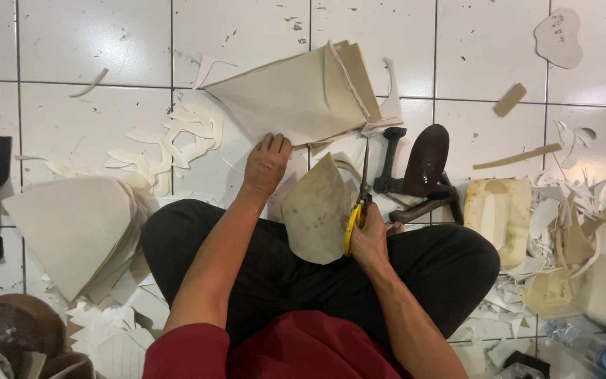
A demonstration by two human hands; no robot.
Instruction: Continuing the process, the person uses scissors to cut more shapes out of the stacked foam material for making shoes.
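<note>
1. The right hand [369,242] grips yellow-handled scissors [359,203], fingers closed through the loops, blades pointing to twelve o'clock.
2. A rounded cream piece [315,210] (stained, leaning on the knee) lies at nine o'clock of the scissors, touching them.
3. The left hand [266,166], fingers together and flat, presses the folded cream sheet stack [296,95] at its twelve o'clock.

A stained, cream, cone-shaped sheet piece [315,210] rests tilted on the lap beside yellow-handled scissors [359,203], whose blades point up along its right edge.
</note>
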